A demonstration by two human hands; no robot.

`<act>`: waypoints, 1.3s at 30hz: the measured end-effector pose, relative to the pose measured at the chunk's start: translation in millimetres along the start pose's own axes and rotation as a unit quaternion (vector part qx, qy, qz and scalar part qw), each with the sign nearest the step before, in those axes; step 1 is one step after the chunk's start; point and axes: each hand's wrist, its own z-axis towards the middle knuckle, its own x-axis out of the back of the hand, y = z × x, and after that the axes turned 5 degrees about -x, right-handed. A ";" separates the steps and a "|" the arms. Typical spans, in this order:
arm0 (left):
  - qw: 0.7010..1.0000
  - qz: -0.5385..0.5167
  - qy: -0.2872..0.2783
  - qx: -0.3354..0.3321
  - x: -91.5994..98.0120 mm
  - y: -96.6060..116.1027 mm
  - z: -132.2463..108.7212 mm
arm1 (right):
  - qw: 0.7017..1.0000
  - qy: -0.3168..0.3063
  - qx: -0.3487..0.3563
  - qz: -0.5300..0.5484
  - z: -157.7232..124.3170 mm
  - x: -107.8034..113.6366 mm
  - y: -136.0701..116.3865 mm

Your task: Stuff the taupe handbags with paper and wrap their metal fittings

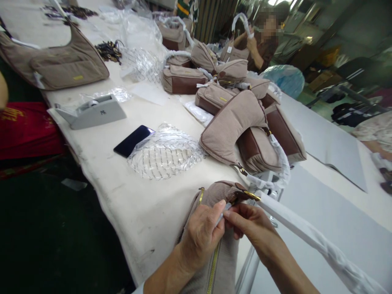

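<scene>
Below me at the table's near side lies a beige corduroy handbag (228, 261) with a gold zipper (213, 265). Its strap (309, 228), wrapped in white paper, runs off to the lower right from a gold ring. My left hand (202, 237) rests on the bag, its thumb and fingers closed on a small white strip (222, 213). Just beside it, my right hand (252, 226) pinches the same strip's end close to the brown leather tab (241, 194). The fingers partly hide the strip, so I cannot tell what it is attached to.
A heap of similar handbags (232, 118) lies ahead. Printed clear plastic (165, 157), a dark phone (133, 140) and a grey tape dispenser (99, 112) are at left-centre. Another bag (67, 65) hangs over the left edge. A co-worker (260, 49) holds a bag strap at the back.
</scene>
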 end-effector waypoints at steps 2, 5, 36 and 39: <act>0.999 -0.038 -0.014 -0.006 1.2 -1.4 0.9 | 1.000 -0.016 -0.006 0.025 1.5 0.8 4.0; 0.996 -0.075 -0.042 0.008 2.8 -2.4 2.3 | 0.998 -0.034 -0.009 0.055 1.2 2.8 8.2; 0.699 -0.440 -0.159 0.541 13.6 -0.4 12.7 | 0.948 0.160 0.229 -0.156 -18.4 -8.7 37.7; 0.625 -0.491 -0.129 0.593 12.7 -0.3 12.3 | 0.946 0.169 0.231 -0.149 -15.2 -9.8 43.7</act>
